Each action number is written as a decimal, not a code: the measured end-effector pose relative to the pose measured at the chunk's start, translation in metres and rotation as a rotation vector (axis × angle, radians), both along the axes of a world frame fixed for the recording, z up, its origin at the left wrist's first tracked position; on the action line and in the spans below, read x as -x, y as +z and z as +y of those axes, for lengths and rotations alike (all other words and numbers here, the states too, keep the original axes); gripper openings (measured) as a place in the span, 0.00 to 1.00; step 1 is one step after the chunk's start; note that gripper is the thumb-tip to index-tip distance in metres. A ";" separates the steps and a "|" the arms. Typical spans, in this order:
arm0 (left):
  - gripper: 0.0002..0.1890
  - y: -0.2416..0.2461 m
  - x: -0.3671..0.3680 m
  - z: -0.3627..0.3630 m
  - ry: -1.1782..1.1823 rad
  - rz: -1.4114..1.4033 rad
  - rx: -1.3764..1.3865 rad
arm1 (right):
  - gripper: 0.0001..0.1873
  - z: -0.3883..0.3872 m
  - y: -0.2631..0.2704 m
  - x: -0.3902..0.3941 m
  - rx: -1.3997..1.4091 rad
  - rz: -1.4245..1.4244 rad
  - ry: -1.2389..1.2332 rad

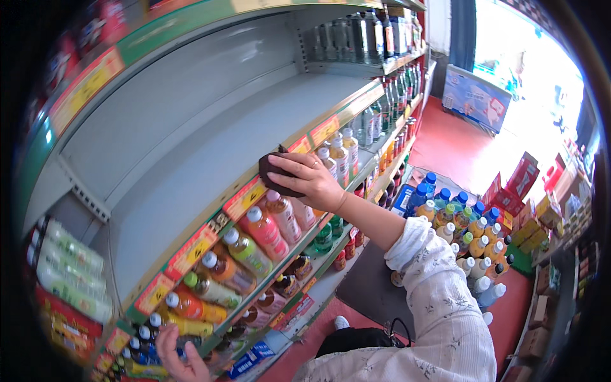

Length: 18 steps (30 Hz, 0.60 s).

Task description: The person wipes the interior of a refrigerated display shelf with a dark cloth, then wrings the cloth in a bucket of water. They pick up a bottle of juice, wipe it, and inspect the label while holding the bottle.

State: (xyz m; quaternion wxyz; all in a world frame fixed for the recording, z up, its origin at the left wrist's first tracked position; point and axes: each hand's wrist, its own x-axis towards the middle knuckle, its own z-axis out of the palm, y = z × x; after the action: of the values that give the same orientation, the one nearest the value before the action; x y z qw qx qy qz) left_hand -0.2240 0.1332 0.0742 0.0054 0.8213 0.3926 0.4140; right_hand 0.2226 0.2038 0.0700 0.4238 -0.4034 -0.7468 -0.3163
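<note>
My right hand (305, 179) is closed over a dark brown cloth (281, 179), pressed at the front edge of a grey metal shelf (191, 143). Yellow-and-red price tags (191, 250) run along that edge, to the left of the cloth. Down at the lower left, my left hand (179, 358) has its fingers apart and slightly curled, with nothing visible in it. It is in front of a yellow drink bottle (191, 327). Just under my right hand stand pink drink bottles (267, 234) on the shelf below.
Many drink bottles (468, 229) with blue, white and green caps stand on the floor at the right. A dark mat (377, 286) lies on the red floor (434, 129). A chest freezer (477, 98) stands near the bright doorway. Green-labelled bottles (71, 272) fill a side shelf.
</note>
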 end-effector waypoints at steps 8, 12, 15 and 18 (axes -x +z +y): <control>0.17 0.043 -0.058 0.080 0.157 0.081 -0.447 | 0.27 -0.001 -0.016 -0.152 -0.010 0.188 -0.214; 0.20 0.049 -0.078 0.092 0.286 0.166 -0.516 | 0.32 0.007 -0.018 -0.220 -0.032 0.335 -0.360; 0.22 0.050 -0.082 0.095 0.318 0.240 -0.550 | 0.33 0.015 -0.017 -0.268 -0.083 0.411 -0.407; 0.24 0.048 -0.082 0.096 0.340 0.280 -0.563 | 0.34 0.028 -0.018 -0.305 -0.151 0.581 -0.518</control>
State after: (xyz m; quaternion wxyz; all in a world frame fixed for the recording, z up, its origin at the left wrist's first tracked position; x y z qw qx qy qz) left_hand -0.1420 0.2291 0.1224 -0.3439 0.7623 0.3911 0.3842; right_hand 0.5273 0.2316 0.0517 0.5521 -0.6189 -0.4437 -0.3395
